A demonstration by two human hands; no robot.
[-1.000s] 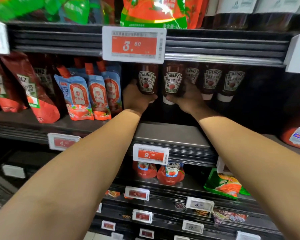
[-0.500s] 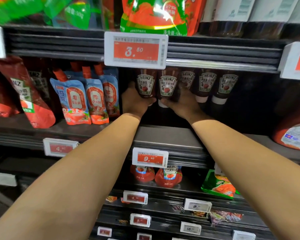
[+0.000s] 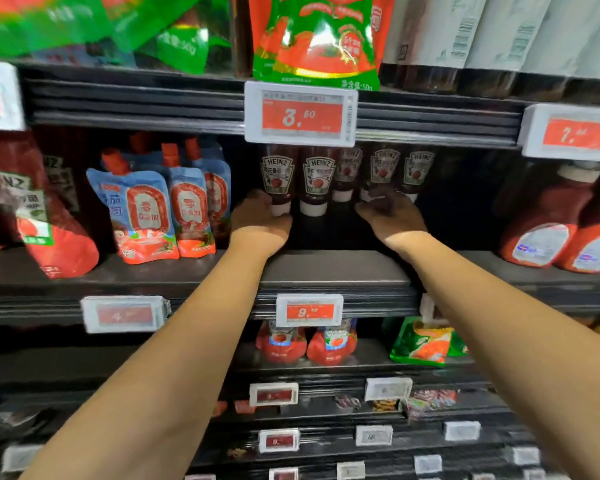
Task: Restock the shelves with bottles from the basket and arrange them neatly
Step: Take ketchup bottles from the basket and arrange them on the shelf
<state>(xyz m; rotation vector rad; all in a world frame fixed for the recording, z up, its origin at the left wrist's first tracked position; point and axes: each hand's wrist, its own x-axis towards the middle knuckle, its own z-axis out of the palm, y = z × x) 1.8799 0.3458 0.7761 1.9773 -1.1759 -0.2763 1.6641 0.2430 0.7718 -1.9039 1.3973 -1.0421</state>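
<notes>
Bottles (image 3: pixel 313 183) stand cap-down in a row on the middle shelf (image 3: pixel 333 268); left hand (image 3: pixel 258 221) curls around the end bottle's base, right hand (image 3: pixel 390 214) finger state indeterminate; square labels forward, level the caps.

Dark red-brown Heinz ketchup bottles (image 3: pixel 278 178) stand cap-down with white caps and green-edged white labels showing a red tomato. Blue spouted pouches (image 3: pixel 142 213) carry red oval panels and orange-red bases. Price tags (image 3: pixel 300 114) are white-framed with red panels and white digits. The shelf (image 3: pixel 326 271) is dark grey. Up top, a red and green tomato-print bag (image 3: pixel 314 39).
</notes>
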